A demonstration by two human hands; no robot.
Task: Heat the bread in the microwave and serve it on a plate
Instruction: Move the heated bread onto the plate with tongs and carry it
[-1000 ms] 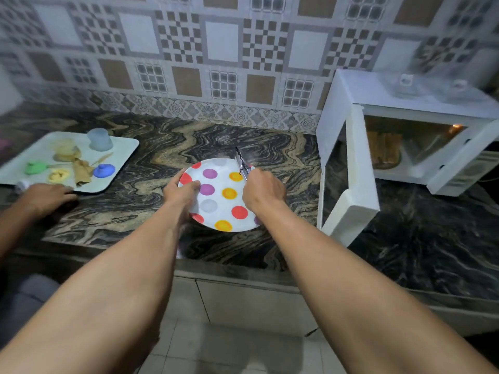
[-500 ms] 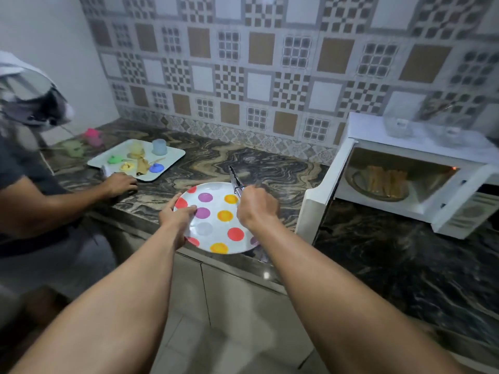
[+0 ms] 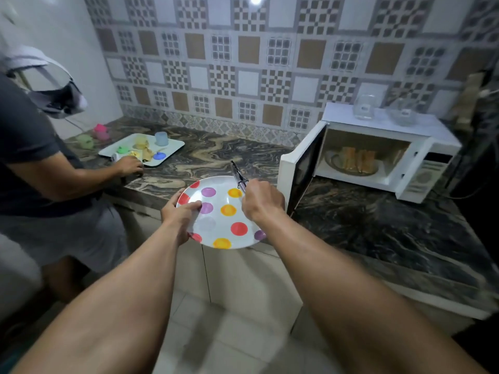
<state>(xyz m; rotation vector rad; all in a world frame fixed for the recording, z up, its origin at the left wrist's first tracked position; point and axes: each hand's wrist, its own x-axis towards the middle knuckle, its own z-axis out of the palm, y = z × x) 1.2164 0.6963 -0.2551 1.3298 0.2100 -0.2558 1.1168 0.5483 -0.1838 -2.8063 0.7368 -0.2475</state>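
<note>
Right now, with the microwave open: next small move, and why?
Probably move the tongs toward the bread in the microwave, plate following. The door is open, the bread lies inside, the left hand grips the empty plate and the right hand holds the tongs.

Pinched at its left rim by the left hand (image 3: 176, 215), thumb on top: a round white plate with red, purple, orange and grey dots (image 3: 224, 228). Face up, held at the front edge of the dark marbled counter (image 3: 378, 225), just left of the open door (image 3: 297, 171). Gripped in the right hand (image 3: 260, 201) above the plate's far rim: slim dark metal tongs (image 3: 239, 176), tips pointing up and away. Farther right on the counter: a boxy white microwave oven (image 3: 425, 179), door swung wide to the left, cavity lit. Inside, on the glass turntable (image 3: 332, 164): several golden-brown bread slices (image 3: 356, 159), standing side by side, somewhat blurred.
</note>
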